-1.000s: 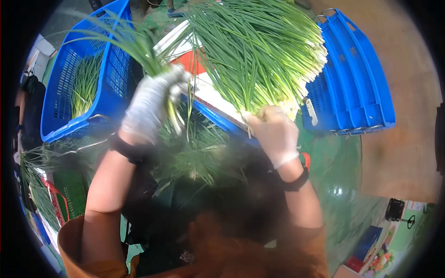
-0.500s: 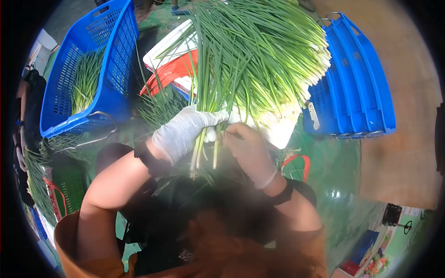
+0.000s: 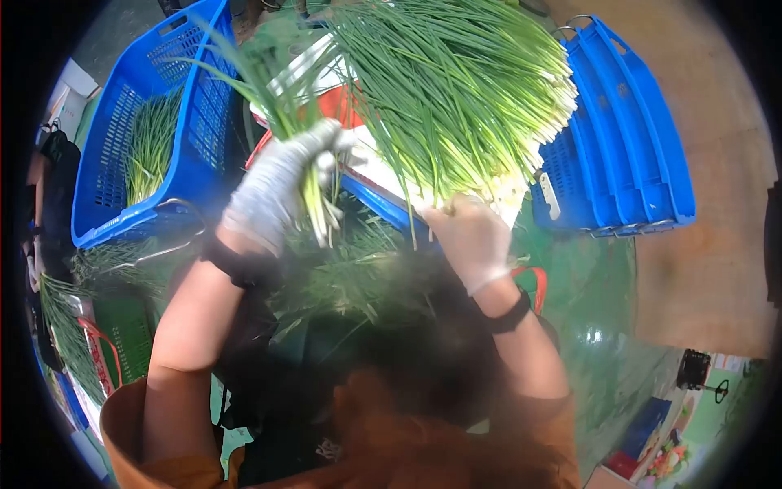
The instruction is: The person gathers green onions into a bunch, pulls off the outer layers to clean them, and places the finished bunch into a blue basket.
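The fingers (image 3: 322,140) of the left hand (image 3: 273,191), gloved in white, are closing tight around a small bunch of green onions (image 3: 273,85); the pale root ends are hanging below the fist, towards the person, and the leaves are fanning up and away across the blue crate (image 3: 199,122), so the bunch's long axis is running near-upright in the view, leaning a little. The right hand (image 3: 471,238), gloved too, is sitting at the near edge of the big pile of green onions (image 3: 456,90); its fingers (image 3: 444,216) are curling into the stalks, but leaves are covering the tips, so I cannot tell whether they are gripping any. The pile is lying just beside the small bunch, to its right, white ends pointing towards the stacked blue crates (image 3: 627,155); the right hand is the nearer to it. A white and red tray (image 3: 371,163) under the pile is showing only in part; loose greens (image 3: 350,273) below the hands are blurring into dark hair.
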A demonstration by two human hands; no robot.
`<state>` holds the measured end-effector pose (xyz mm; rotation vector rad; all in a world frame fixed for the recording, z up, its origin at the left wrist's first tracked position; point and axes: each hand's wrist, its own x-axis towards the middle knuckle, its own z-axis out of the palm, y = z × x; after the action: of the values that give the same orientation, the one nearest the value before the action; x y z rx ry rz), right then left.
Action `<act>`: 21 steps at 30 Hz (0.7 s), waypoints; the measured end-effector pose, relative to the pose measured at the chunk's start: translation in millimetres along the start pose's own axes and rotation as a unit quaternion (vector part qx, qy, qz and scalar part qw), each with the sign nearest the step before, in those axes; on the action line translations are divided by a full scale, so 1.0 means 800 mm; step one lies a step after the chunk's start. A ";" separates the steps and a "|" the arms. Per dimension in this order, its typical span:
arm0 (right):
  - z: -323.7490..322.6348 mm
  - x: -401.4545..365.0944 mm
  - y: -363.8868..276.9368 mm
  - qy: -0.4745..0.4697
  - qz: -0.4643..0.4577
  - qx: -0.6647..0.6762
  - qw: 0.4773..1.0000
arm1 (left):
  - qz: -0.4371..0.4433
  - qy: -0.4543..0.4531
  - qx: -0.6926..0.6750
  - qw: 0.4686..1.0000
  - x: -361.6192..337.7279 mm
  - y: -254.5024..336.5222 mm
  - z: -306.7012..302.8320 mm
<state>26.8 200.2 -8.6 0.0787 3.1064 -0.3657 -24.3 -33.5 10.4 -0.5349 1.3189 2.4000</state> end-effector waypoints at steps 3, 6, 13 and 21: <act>0.020 0.006 0.007 0.081 -0.066 0.125 0.987 | -0.030 -0.076 0.029 0.996 -0.017 -0.021 0.027; -0.019 -0.009 -0.022 -0.168 0.036 0.385 0.907 | -0.037 -0.088 0.053 0.994 -0.015 -0.040 0.031; -0.016 -0.023 -0.031 -0.259 -0.061 0.454 0.850 | -0.040 -0.127 0.058 0.989 -0.022 -0.032 0.032; -0.022 -0.031 -0.046 -0.076 -0.106 0.425 0.896 | 0.014 -0.065 0.111 0.992 -0.023 0.000 0.011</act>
<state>49.9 167.1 17.4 -0.2709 2.5512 -1.6027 -9.8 -28.0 23.7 -0.2951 1.5177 2.2289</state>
